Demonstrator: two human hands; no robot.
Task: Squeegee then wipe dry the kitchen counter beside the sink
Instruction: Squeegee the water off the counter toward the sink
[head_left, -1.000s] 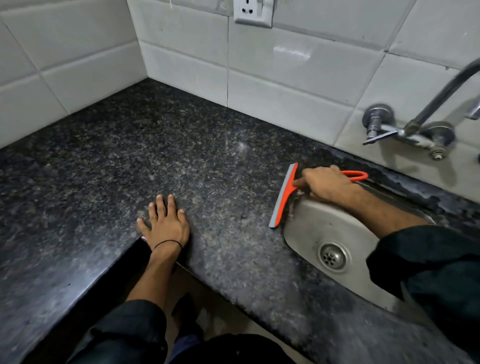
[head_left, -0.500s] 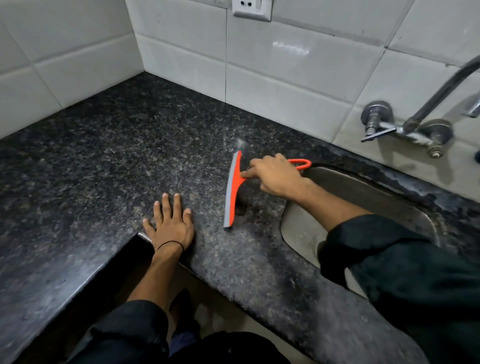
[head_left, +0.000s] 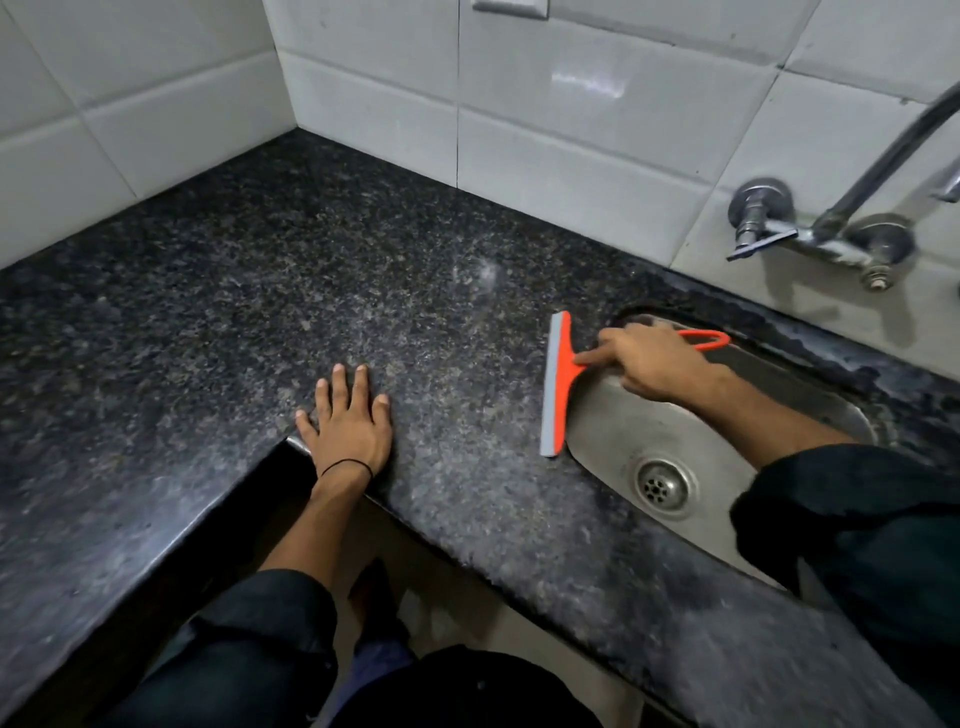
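An orange squeegee (head_left: 558, 382) with a grey rubber blade lies with its blade on the dark speckled granite counter (head_left: 260, 312), right at the left rim of the steel sink (head_left: 613, 431). My right hand (head_left: 649, 361) grips its handle over the sink, index finger stretched along the neck; the handle's loop sticks out behind my hand. My left hand (head_left: 348, 421) rests flat on the counter near its inner front corner, fingers straight and spread.
White tiled walls meet in a corner at the back left. A metal wall tap (head_left: 821, 234) with a long spout hangs over the sink at the right. The sink drain (head_left: 662, 486) sits near the front. The counter's front edge steps inward beneath my left wrist.
Half a second ago the squeegee was out on the counter to the left; my right hand has pulled it rightward to the sink's edge. My left hand has stayed in place.
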